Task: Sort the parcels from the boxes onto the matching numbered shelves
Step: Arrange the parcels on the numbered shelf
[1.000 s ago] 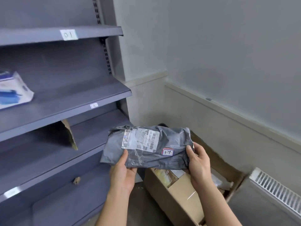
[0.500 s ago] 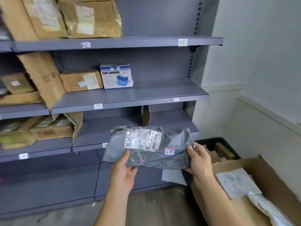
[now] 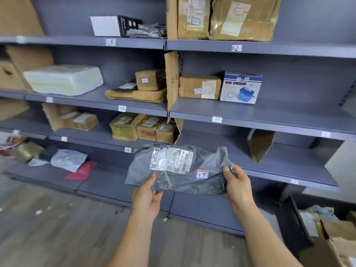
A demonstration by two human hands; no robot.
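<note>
Lower centre of frame, left grip [image 3: 148, 199] & right grip [image 3: 238, 185] each clasp an end of the grey parcel [image 3: 179, 170], "17" sticker [image 3: 202, 174] up; best scan on from shelf tag "15" [image 3: 127, 150] w/ label kept visible.

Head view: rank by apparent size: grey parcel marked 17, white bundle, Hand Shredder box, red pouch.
1. grey parcel marked 17 (nearest camera, so inflated)
2. white bundle
3. Hand Shredder box
4. red pouch

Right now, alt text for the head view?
A left hand and a right hand hold a grey parcel marked 17 before grey numbered shelves. Cardboard boxes and a blue hand shredder carton sit on them.
</note>
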